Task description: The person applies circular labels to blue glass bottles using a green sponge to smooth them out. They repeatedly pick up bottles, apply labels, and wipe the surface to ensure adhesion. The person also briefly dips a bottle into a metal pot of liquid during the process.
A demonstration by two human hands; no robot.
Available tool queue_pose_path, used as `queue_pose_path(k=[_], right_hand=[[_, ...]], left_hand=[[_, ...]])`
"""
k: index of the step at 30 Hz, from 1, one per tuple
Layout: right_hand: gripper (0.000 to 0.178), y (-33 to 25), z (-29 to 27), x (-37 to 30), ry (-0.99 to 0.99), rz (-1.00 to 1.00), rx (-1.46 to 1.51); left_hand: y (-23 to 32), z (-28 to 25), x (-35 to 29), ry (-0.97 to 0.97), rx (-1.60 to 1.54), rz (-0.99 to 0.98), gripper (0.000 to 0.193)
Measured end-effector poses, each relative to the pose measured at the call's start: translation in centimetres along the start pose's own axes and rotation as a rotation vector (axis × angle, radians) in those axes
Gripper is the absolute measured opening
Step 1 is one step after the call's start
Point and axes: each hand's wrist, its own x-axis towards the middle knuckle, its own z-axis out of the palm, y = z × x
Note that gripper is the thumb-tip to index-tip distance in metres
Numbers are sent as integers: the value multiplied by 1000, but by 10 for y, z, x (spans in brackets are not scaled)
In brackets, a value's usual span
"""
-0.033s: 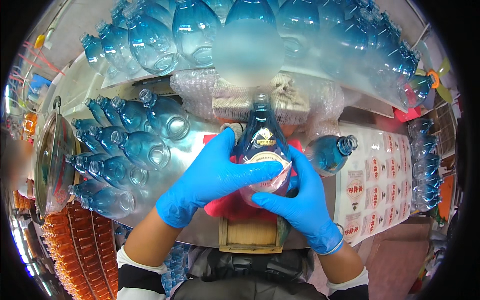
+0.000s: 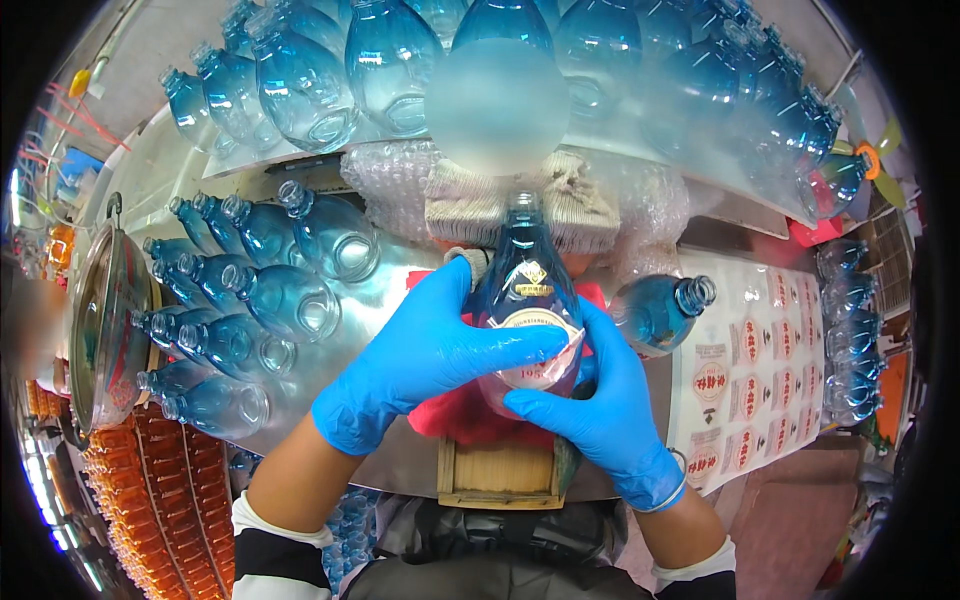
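A blue glass bottle (image 2: 523, 245) with a rounded body tapers to an open neck pointing away from me. It leans back over a red cloth (image 2: 455, 415) on a small wooden stand (image 2: 503, 473). My left hand (image 2: 425, 345), in a blue glove, is closed around its left side, the thumb lying across a pale label (image 2: 530, 376) on the front. From the right, my right hand (image 2: 612, 425), also gloved, grips the lower body with its thumb at the label's bottom edge. Fingers behind the bottle are hidden. Another blue bottle (image 2: 652, 312) stands just right of my right hand.
Sheets of red-printed labels (image 2: 745, 375) lie at the right. Several clear-blue bottles (image 2: 285, 295) stand on the metal table at left, beside a large round pan (image 2: 105, 330). Bubble wrap (image 2: 385, 185) and a ribbed cloth pad (image 2: 460, 200) lie beyond; more bottles (image 2: 390, 65) fill a back shelf.
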Motion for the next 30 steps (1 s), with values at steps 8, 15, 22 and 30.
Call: queue_pose_path(k=[8,15,22,30], right_hand=[[83,2,-1,3,-21,34,29],[84,4,-2,4,-16,2,-12],[85,4,-3,5,-22,-10,-41],[83,1,-4,4,-15,11,-50]], left_hand=[[6,-5,12,-71,-49,-109,34],[8,-4,17,-13,-85,-155,25],[8,-5,21,3,-100,-139,26],[10,-8,17,-42,-74,-30,40]])
